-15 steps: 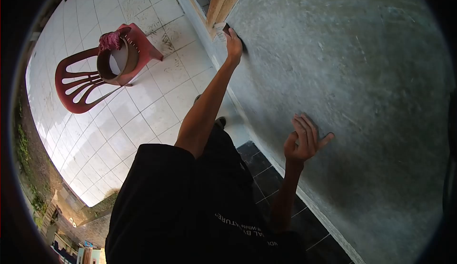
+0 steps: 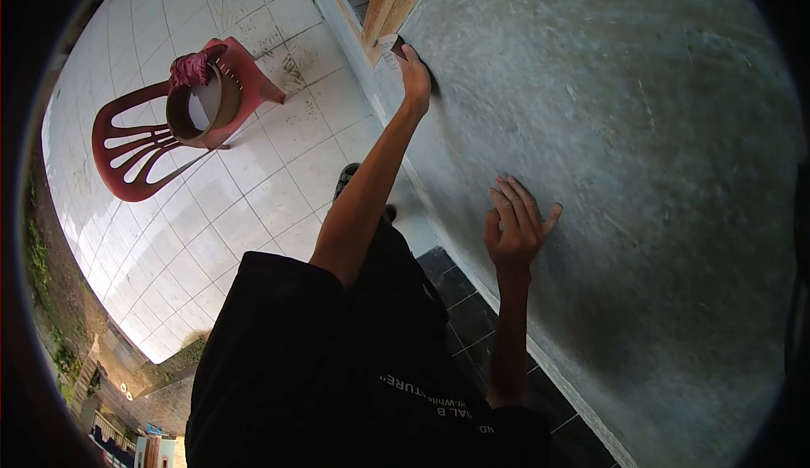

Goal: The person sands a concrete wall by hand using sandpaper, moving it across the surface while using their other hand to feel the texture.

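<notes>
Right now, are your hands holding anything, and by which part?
The left hand holds a dark pad; one end shows, but the held part is hidden under the hand. The open right hand holds nothing visible.

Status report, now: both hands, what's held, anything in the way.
Left hand gripping small dark block at the wall. Right hand open, fingers spread, by the wall. Wooden frame close beside block; red chair apart from both hands.
</notes>
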The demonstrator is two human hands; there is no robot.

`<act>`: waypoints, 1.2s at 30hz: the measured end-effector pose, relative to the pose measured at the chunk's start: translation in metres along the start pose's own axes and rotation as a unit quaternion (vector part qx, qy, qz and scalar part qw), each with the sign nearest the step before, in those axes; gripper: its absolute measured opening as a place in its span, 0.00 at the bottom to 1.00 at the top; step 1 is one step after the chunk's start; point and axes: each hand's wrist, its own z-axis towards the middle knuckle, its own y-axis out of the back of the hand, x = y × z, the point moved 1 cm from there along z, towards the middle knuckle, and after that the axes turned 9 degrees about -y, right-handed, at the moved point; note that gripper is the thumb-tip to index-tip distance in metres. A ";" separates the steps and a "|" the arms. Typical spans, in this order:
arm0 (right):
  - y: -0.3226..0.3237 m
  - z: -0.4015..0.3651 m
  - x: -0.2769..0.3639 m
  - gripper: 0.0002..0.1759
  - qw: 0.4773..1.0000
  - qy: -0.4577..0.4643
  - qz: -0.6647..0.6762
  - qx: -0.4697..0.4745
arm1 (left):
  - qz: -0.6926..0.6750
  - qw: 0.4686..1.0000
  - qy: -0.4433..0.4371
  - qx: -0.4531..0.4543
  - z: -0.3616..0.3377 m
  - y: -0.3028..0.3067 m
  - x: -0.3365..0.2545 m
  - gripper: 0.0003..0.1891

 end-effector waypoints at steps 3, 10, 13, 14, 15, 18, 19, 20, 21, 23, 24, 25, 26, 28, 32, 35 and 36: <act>0.002 -0.003 0.000 0.08 0.999 -0.019 0.028 0.019 | -0.068 0.993 0.089 0.037 0.014 0.014 0.010 0.37; -0.001 -0.002 0.003 0.11 1.000 -0.017 0.005 0.014 | -0.038 0.998 0.017 0.051 -0.117 -0.005 -0.076 0.36; -0.012 -0.005 0.001 0.13 0.999 0.004 -0.047 0.001 | -0.011 0.991 0.058 0.117 -0.148 0.001 -0.073 0.38; -0.017 -0.010 -0.002 0.15 0.997 0.020 -0.075 -0.004 | -0.009 0.992 0.058 0.115 -0.139 -0.001 -0.069 0.38; -0.019 -0.015 -0.005 0.15 0.997 0.023 -0.076 0.000 | 0.000 0.998 -0.003 0.060 -0.121 -0.007 -0.058 0.36; -0.024 -0.034 -0.014 0.15 0.990 0.050 -0.121 0.054 | -0.024 0.998 -0.058 -0.015 -0.067 -0.009 -0.047 0.34; -0.025 -0.042 -0.018 0.17 0.990 0.035 -0.112 0.075 | -0.025 0.998 -0.057 -0.017 -0.066 -0.008 -0.056 0.34; -0.028 -0.049 -0.021 0.19 0.990 0.022 -0.100 0.094 | -0.027 0.999 -0.018 -0.016 -0.061 -0.007 -0.065 0.34; -0.030 -0.054 -0.023 0.19 0.991 0.023 -0.098 0.092 | -0.029 0.999 0.020 -0.016 -0.057 -0.008 -0.075 0.34; -0.031 -0.064 -0.026 0.22 0.985 0.022 -0.133 0.105 | -0.024 0.999 -0.029 0.005 -0.081 -0.010 -0.104 0.34; -0.031 -0.065 -0.025 0.22 0.986 0.020 -0.131 0.103 | -0.021 0.996 -0.079 0.028 -0.099 -0.013 -0.116 0.34; -0.030 -0.066 -0.023 0.23 0.982 0.013 -0.152 0.113 | -0.045 0.996 -0.066 0.036 -0.116 -0.019 -0.118 0.33; -0.029 -0.068 -0.022 0.24 0.977 0.007 -0.173 0.123 | -0.070 0.995 -0.053 0.043 -0.136 -0.024 -0.121 0.33; -0.033 -0.075 -0.025 0.26 0.983 -0.013 -0.134 0.128 | -0.090 0.988 -0.084 0.093 -0.177 -0.024 -0.150 0.32; -0.028 -0.072 -0.022 0.28 0.988 -0.023 -0.087 0.125 | 0.028 0.983 -0.141 0.117 -0.171 -0.028 -0.144 0.32; -0.019 -0.067 -0.018 0.28 0.987 -0.047 -0.021 0.150 | -0.010 0.977 -0.208 0.043 -0.080 -0.033 -0.148 0.33; -0.016 -0.070 -0.018 0.28 0.987 -0.049 -0.022 0.149 | 0.017 0.980 -0.181 0.086 -0.052 -0.026 -0.145 0.34</act>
